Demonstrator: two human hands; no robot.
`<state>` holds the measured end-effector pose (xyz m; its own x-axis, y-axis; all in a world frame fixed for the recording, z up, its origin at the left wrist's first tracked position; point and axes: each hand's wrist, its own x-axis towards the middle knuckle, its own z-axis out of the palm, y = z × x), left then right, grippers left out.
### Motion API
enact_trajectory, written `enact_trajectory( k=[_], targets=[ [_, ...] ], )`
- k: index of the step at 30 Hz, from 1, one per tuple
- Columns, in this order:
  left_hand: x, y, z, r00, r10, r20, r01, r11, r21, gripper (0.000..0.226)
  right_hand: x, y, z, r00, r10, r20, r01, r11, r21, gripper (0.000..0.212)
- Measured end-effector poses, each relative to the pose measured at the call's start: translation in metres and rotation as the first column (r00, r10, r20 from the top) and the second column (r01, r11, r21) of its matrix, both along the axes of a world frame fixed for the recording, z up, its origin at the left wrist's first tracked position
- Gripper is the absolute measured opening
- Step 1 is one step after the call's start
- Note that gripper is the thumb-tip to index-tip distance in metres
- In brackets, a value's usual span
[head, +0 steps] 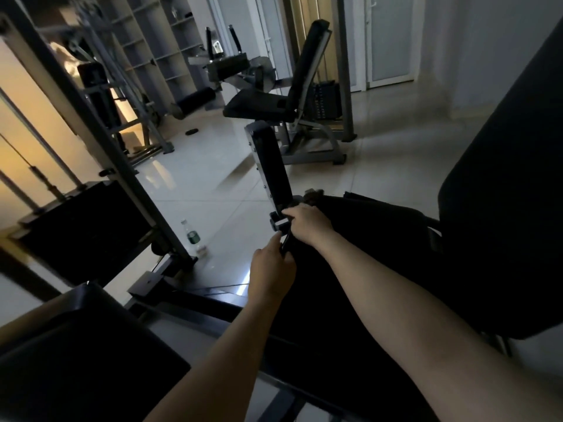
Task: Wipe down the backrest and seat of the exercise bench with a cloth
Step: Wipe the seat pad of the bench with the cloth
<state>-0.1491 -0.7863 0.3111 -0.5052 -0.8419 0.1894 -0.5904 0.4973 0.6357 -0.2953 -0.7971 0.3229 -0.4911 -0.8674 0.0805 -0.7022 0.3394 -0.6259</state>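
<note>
The room is dim. The bench's black seat runs from the centre to the lower right, and its tall black backrest rises at the right. My left hand and my right hand meet at the seat's front end. Both are closed on a dark cloth, which is hard to tell apart from the black padding. A narrow fold of it shows between the hands. Just beyond them, an upright black pad on a metal bracket stands at the bench's end.
A plastic bottle stands on the glossy tile floor left of the hands. A grey frame with a dark weight stack is at the left, and a black pad at the lower left. Another seat machine stands behind.
</note>
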Motion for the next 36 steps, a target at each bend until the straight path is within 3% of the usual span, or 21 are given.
enact_trajectory(
  k=[4, 13, 18, 24, 31, 36],
  targets=[
    [0.018, 0.009, 0.003, 0.986, 0.133, -0.098, -0.127, 0.990, 0.065, 0.049, 0.028, 0.024, -0.001, 0.986, 0.101, 0.135, -0.104, 0.994, 0.014, 0.053],
    [0.080, 0.079, -0.034, 0.980, 0.098, -0.173, -0.098, 0.995, 0.007, 0.051, 0.112, 0.098, -0.002, 0.968, 0.204, 0.144, -0.202, 0.979, -0.029, 0.051],
    [0.090, 0.115, -0.043, 0.995, 0.029, -0.093, -0.044, 0.985, -0.164, 0.055, 0.130, 0.156, -0.007, 0.972, 0.215, 0.099, -0.212, 0.977, -0.037, 0.052],
    [0.073, 0.158, -0.046, 0.992, -0.055, 0.109, 0.083, 0.959, -0.272, 0.060, 0.098, 0.225, -0.024, 0.998, 0.058, -0.011, -0.058, 0.996, -0.065, 0.054],
    [0.048, 0.211, -0.050, 0.985, -0.087, 0.149, 0.114, 0.976, -0.188, 0.055, 0.080, 0.280, -0.050, 0.995, -0.094, -0.026, 0.092, 0.993, -0.071, 0.051],
    [0.028, 0.247, -0.044, 0.957, -0.256, 0.133, 0.284, 0.920, -0.272, 0.054, 0.075, 0.316, -0.058, 0.989, -0.144, -0.038, 0.139, 0.984, -0.115, 0.050]
  ],
)
